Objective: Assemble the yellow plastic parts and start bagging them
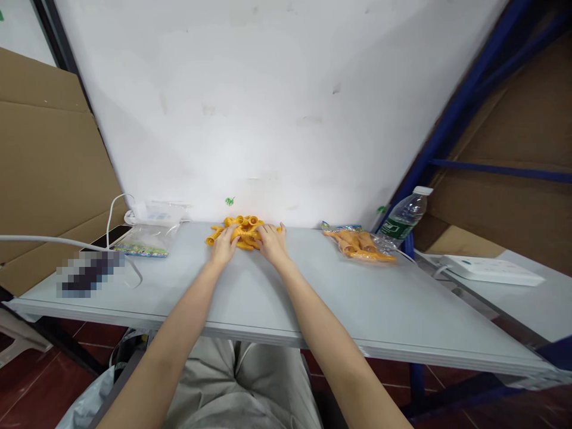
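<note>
A small heap of yellow-orange plastic horn-shaped pieces (245,236), with round cup-like ends, lies at the back of the table against the white wall. My left hand (223,243) grips the left part of the heap, its fingers curled over the pieces. From the right, my right hand (271,243) holds the same cluster, with some fingers lifted a little. My palms and fingers hide part of the pieces. To the right lies a clear plastic bag (360,244) with more orange pieces of this kind inside.
A plastic water bottle (406,215) leans near the blue frame at right, beside a white power strip (491,270). At left are a clear bag with a colourful edge (152,238), a white cable (49,239) and a blurred-out dark object (89,274). Cardboard (40,155) stands far left.
</note>
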The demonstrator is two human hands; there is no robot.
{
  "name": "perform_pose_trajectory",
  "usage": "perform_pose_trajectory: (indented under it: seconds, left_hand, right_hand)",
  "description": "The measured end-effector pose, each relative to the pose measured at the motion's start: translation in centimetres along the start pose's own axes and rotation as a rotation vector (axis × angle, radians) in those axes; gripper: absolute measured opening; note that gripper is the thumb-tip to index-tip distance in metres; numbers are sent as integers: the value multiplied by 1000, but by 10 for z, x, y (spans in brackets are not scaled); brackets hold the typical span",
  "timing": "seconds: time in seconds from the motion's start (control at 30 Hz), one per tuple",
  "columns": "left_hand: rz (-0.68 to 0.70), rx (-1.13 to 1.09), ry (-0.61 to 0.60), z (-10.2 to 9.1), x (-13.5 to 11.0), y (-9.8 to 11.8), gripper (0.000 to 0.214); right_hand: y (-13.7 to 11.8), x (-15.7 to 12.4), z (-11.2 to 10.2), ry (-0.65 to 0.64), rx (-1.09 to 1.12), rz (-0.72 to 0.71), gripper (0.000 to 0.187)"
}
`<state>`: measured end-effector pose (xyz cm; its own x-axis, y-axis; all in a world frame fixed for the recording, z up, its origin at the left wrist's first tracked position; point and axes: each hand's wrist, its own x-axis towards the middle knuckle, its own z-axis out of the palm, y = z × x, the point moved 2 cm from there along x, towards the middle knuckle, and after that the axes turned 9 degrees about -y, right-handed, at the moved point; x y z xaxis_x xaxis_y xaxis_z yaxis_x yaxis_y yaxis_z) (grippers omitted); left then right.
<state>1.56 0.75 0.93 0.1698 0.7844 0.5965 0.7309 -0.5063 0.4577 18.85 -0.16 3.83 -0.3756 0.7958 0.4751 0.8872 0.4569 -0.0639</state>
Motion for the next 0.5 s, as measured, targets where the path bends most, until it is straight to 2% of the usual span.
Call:
perform_pose_trajectory:
  seconds: [0.3,0.4,0.5]
  left_hand:
    - [-5,-4,34,0,0,6,29]
    - [-68,0,82,-3,0,-1,28]
    - [-132,-19,128,-7,-1,-10,28]
  right_hand:
    - [0,1,2,66,-32,0,31]
    - [8,0,1,86,-36,61,35]
    - [26,-1,2,141,23,177,29]
